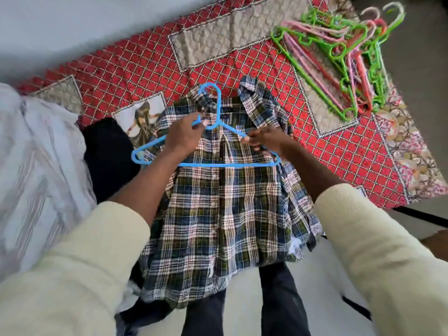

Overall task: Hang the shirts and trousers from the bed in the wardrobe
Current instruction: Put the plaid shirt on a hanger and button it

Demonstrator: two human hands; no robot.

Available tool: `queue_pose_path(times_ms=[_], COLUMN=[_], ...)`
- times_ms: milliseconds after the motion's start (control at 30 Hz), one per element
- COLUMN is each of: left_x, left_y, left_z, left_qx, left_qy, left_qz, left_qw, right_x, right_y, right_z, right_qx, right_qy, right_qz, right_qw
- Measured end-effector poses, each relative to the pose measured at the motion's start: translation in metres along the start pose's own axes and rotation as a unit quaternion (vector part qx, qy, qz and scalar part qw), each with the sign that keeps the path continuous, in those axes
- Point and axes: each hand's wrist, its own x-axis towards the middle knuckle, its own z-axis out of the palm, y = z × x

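Head view. A plaid shirt (218, 190) lies at centre, collar toward 12 o'clock, its lower half draped over the edge of the bed (135, 69) toward 6 o'clock. A blue hanger (218, 122) lies over its shoulders. The left hand (184, 134) pinches the hanger near the neck at 10 o'clock; the right hand (264, 139) has fingers curled on the hanger's right arm and the cloth at 2 o'clock. A pile of green, pink and red hangers (344, 59) rests at 1 o'clock; dark clothing (106, 156) at 9 o'clock.

Smooth blue plastic hanger (206, 163), soft woven plaid cloth shirt (218, 209) — matt, quilted embroidered bedspread (135, 66), glossy plastic hangers (339, 57)
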Motion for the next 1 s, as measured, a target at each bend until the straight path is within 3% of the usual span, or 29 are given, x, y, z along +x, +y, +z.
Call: queue_pose_path(times_ms=[67,133,200,233,333,467,533,633,733,767,800,900,967,1000], left_x=[-0.006,-0.008,-0.010,-0.010,-0.005,0.006,0.011,0.020,0.030,0.033,0.037,0.046,0.051,0.053], left_y=[-0.008,-0.014,-0.017,-0.018,-0.021,-0.020,-0.015,-0.006,0.000,0.002,0.007,0.022,0.028,0.029], left_z=[0.001,0.002,0.002,0.003,0.009,0.028,0.034,0.039,0.047,0.050,0.051,0.056,0.060,0.063], left_qx=[-0.004,0.013,0.032,0.032,0.023,-0.007,-0.003,-0.011,-0.017,-0.021,-0.025,-0.019,-0.009,-0.002], left_qy=[0.065,0.106,0.151,0.168,0.185,0.197,0.195,0.194,0.191,0.190,0.188,0.170,0.156,0.151], left_qz=[-0.028,-0.067,-0.104,-0.120,-0.155,-0.190,-0.197,-0.210,-0.209,-0.209,-0.210,-0.211,-0.203,-0.199], left_qw=[0.997,0.992,0.983,0.978,0.970,0.962,0.961,0.958,0.959,0.959,0.959,0.962,0.967,0.968], right_x=[0.001,0.004,0.007,0.008,0.013,0.023,0.024,0.007,-0.030,-0.043,-0.056,-0.085,-0.094,-0.095], right_y=[-0.004,-0.005,0.004,0.010,0.040,0.075,0.085,0.082,0.064,0.057,0.050,0.041,0.044,0.049], right_z=[0.017,0.024,0.021,0.019,0.023,0.015,0.005,-0.006,-0.008,-0.001,0.008,0.041,0.053,0.055], right_qx=[-0.040,0.011,0.011,-0.058,-0.319,-0.390,-0.347,-0.126,0.092,0.116,0.110,0.010,0.013,0.035], right_qy=[0.069,0.184,0.346,0.395,0.382,0.342,0.367,0.426,0.532,0.529,0.492,0.208,0.034,-0.006], right_qz=[-0.016,-0.044,-0.060,-0.040,0.079,0.101,0.069,-0.018,-0.053,-0.059,-0.060,0.009,0.053,0.065], right_qw=[0.997,0.982,0.936,0.916,0.864,0.849,0.860,0.895,0.840,0.838,0.861,0.978,0.998,0.997])
